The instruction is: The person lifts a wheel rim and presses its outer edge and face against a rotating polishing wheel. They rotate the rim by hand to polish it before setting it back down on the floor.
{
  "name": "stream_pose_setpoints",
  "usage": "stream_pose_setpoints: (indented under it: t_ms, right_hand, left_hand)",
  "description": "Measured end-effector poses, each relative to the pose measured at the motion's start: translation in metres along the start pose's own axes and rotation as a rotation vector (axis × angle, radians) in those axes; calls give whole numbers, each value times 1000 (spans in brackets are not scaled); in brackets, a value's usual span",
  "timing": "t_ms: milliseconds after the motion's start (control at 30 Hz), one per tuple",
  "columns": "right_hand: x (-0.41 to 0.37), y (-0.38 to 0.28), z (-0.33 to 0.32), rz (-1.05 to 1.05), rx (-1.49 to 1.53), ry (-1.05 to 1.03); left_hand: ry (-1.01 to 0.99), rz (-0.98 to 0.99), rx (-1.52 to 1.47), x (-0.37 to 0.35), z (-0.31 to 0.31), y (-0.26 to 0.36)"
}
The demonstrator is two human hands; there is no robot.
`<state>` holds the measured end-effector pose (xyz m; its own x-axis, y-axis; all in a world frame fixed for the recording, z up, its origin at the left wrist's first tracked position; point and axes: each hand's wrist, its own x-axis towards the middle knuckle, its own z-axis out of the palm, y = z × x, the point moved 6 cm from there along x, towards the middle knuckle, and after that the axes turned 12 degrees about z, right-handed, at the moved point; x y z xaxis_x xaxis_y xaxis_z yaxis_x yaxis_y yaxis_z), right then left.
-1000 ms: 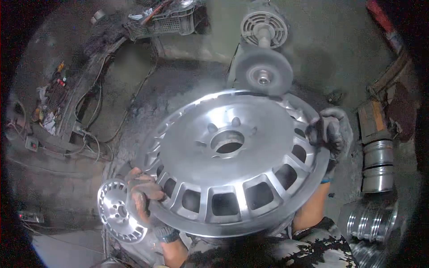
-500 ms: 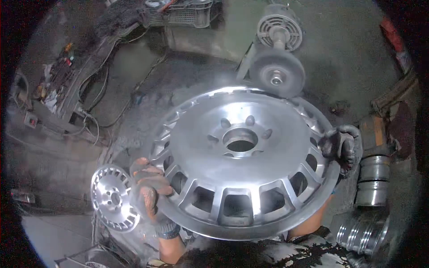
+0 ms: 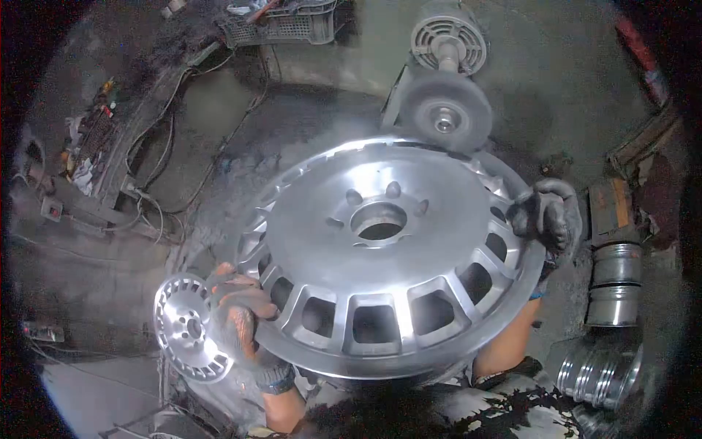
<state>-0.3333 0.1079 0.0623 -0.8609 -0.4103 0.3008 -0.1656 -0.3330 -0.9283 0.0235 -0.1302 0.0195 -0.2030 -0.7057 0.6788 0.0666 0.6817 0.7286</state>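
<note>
A large silver alloy wheel (image 3: 307, 227) with a ring of slots fills the middle, tilted face up. My left hand (image 3: 245, 300), in a dirty grey glove with orange showing at the fingers, grips its left edge. On the opposite edge, my right hand (image 3: 557, 219), in a dark glove, is closed round the rim. The wheel's far edge meets the lower side of a round buffing wheel (image 3: 468, 106), which looks blurred as if spinning. An electric motor (image 3: 450, 36) sits behind the buff on the same shaft. Fingers under the rim are partly hidden.
A smaller-looking slotted alloy wheel (image 3: 172, 325) stands at left, near my left wrist. Stacked metal rims (image 3: 614, 304) and a box (image 3: 611, 208) are at right, with a ribbed rim (image 3: 596, 373) below. Loose cables (image 3: 164, 132) and a plastic crate (image 3: 281, 29) lie beyond.
The alloy wheel has shifted slightly left and up in view, its near edge raised a little. Both hands keep their grip. The background has also shifted slightly with the camera.
</note>
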Motion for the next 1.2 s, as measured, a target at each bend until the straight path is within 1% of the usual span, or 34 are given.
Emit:
stream_pose_setpoints:
  t_ms: [33, 67, 100, 167, 200, 300, 333, 433, 467, 567, 600, 700, 733, 833, 867, 967, 1000, 1033, 1100, 1133, 1200]
  right_hand:
    - [0, -3, 5, -12, 5, -2]
    - [1, 1, 6, 9, -4, 4]
    - [3, -1, 10, -3, -74, -4]
    - [8, -6, 15, -25, -216, -18]
    - [10, -3, 18, 11, -203, 46]
    - [23, 12, 10, -52, -74, -10]
    - [30, 20, 6, -56, -59, -22]
    - [49, 43, -1, -19, -26, -61]
    - [57, 50, -3, 1, -10, -75]
    - [75, 72, -4, 55, 34, -122]
    - [79, 76, -4, 70, 47, -134]
    - [84, 83, -9, 93, 52, -157]
    - [83, 84, -11, 101, 49, -159]
    - [81, 79, -16, 102, 17, -160]
    - [78, 76, -19, 102, 3, -156]
    - [60, 54, -23, 81, -90, -122]
    - [48, 40, -21, 68, -129, -101]
    - [34, 26, -16, 76, -146, -85]
    - [14, -3, -3, -181, -402, 12]
    - [10, -1, -7, -102, -334, -21]
    - [1, 1, -13, 19, -219, -52]
  left_hand:
    - [15, -28, 32, -1, -1, 0]
    - [26, -17, 56, -1, -2, 0]
    - [37, -6, 80, -1, -2, 1]
    - [49, 94, 113, 0, 0, 3]
    - [39, 79, 97, 1, 1, 2]
    - [35, 18, 43, 0, 0, -3]
    - [62, 0, 18, -1, 2, -4]
    - [11, 89, 62, 1, 7, -2]
    - [53, 27, -3, -1, 7, -3]
    - [-17, 76, 16, -1, 4, 3]
    - [-100, 122, 63, -4, -3, -3]
    - [39, 44, -36, -10, 5, -10]
    - [120, -5, -87, -7, 8, -7]
    - [236, -160, -260, -2, 3, -26]
    - [260, -154, -273, 2, 5, -27]
    - [202, -299, -648, -6, -6, -66]
    - [246, -505, -1088, -11, -4, -83]
    - [182, -499, -1175, -14, -7, -101]
    - [44, -498, -1338, -14, -10, -126]
    - [190, -615, -1694, -22, -8, -134]
    - [316, -726, -1909, -23, 3, -136]
